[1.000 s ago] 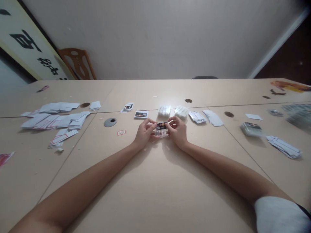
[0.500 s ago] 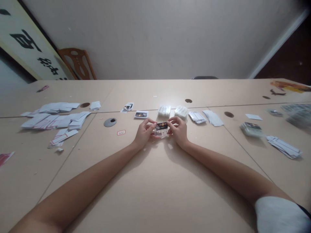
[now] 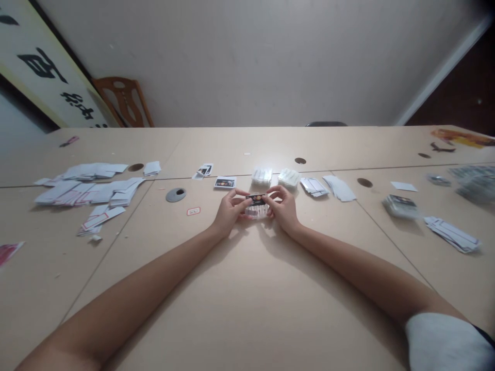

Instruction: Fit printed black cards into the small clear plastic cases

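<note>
Between my two hands is a small clear packet [image 3: 257, 210] with a dark printed card [image 3: 256, 200] at its top and pale strips showing below. My left hand [image 3: 228, 210] grips the left side, thumb on the card's edge. On the right side my right hand [image 3: 284, 207] pinches it with thumb and fingers. Just beyond the hands sit two stacks of clear packets, one on the left [image 3: 262, 176] and one on the right [image 3: 289, 178]. A stack of printed cards [image 3: 225, 183] lies to the left of them.
White paper slips [image 3: 91, 191] spread over the left of the table. More slips [image 3: 314, 187] lie right of centre. Farther right are a packet stack [image 3: 400, 206] and a slip pile [image 3: 451, 233]. A grey cable-hole cover [image 3: 176, 194] and a red-edged label [image 3: 194, 211] lie left of my hands.
The packet's top has tipped slightly and the dark card sits a little farther left. Both thumbs have shifted slightly over it, and both hands still hold on.
</note>
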Demonstrator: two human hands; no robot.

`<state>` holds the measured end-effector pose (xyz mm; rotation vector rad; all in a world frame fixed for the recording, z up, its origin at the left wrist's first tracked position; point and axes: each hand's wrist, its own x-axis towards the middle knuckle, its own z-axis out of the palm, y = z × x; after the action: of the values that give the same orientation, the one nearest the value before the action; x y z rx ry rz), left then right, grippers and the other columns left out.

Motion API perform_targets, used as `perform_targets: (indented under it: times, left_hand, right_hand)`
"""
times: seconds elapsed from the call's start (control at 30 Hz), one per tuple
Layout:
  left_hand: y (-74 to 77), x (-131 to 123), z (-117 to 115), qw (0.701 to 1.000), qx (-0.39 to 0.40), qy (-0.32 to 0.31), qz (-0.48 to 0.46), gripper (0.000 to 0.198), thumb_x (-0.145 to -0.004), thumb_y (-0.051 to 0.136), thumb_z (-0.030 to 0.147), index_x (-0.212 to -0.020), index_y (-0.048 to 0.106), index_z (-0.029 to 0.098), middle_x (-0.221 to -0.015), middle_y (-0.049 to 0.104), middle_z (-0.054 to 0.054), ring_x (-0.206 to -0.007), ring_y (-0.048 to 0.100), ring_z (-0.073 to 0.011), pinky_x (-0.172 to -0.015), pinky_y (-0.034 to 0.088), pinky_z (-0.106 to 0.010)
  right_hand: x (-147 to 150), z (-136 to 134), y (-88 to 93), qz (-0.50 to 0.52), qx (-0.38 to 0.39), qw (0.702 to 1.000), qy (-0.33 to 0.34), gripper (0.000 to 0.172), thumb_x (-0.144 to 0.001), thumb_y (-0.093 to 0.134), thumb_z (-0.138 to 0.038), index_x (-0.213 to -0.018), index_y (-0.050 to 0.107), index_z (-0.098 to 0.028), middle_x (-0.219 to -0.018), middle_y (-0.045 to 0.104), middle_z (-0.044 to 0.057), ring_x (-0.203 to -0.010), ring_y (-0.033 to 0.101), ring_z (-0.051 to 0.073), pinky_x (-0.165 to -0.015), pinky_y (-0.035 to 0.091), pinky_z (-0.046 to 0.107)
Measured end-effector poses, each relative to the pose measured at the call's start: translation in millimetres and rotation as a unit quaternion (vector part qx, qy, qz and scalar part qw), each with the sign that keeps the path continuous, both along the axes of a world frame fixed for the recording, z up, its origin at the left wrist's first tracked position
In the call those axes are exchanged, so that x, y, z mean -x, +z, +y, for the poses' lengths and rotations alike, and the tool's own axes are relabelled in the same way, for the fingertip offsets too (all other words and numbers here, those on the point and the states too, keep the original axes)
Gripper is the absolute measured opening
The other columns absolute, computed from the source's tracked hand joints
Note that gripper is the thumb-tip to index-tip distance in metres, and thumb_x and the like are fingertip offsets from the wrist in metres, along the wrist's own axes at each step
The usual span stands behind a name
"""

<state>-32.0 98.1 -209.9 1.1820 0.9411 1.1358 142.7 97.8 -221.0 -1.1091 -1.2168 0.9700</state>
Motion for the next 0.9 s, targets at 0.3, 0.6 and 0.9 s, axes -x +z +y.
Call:
perform_targets:
  times: [0.3, 0.6, 0.9]
  left_hand:
    - [-4.4, 5.8, 5.3, 1.000, 0.011, -0.017, -0.023, 0.048, -0.067, 0.086, 0.030, -0.103, 0.057, 0.017, -0.083, 0.073, -0.005, -0.070, 0.072, -0.0182, -0.058, 0.059, -0.026]
    - [0.2, 7.4, 6.4, 0.998, 0.040, -0.020, -0.046, 0.050, -0.061, 0.085, 0.021, -0.103, 0.059, 0.014, -0.080, 0.073, -0.005, -0.068, 0.071, -0.0177, -0.059, 0.060, -0.027]
    - [3.6, 9.2, 6.9, 0.997, 0.054, -0.017, -0.056, 0.052, -0.059, 0.086, 0.021, -0.103, 0.059, 0.014, -0.082, 0.073, -0.007, -0.066, 0.072, -0.0187, -0.056, 0.058, -0.026]
  right_hand:
    - [-0.8, 2.5, -1.0, 0.005, 0.010, 1.000, 0.009, 0.019, -0.071, 0.069, -0.029, -0.086, 0.060, -0.021, -0.068, 0.059, -0.006, -0.045, 0.058, 0.010, -0.038, 0.044, 0.021]
    - [-3.6, 3.8, -1.6, 0.018, 0.005, 0.999, 0.033, 0.020, -0.069, 0.066, -0.023, -0.088, 0.063, -0.020, -0.065, 0.057, -0.007, -0.046, 0.058, 0.010, -0.041, 0.044, 0.021]
    - [-3.9, 3.8, 1.0, 0.058, 0.023, 0.997, 0.040, 0.020, -0.066, 0.062, -0.022, -0.086, 0.065, -0.021, -0.068, 0.059, -0.007, -0.045, 0.057, 0.009, -0.043, 0.043, 0.022]
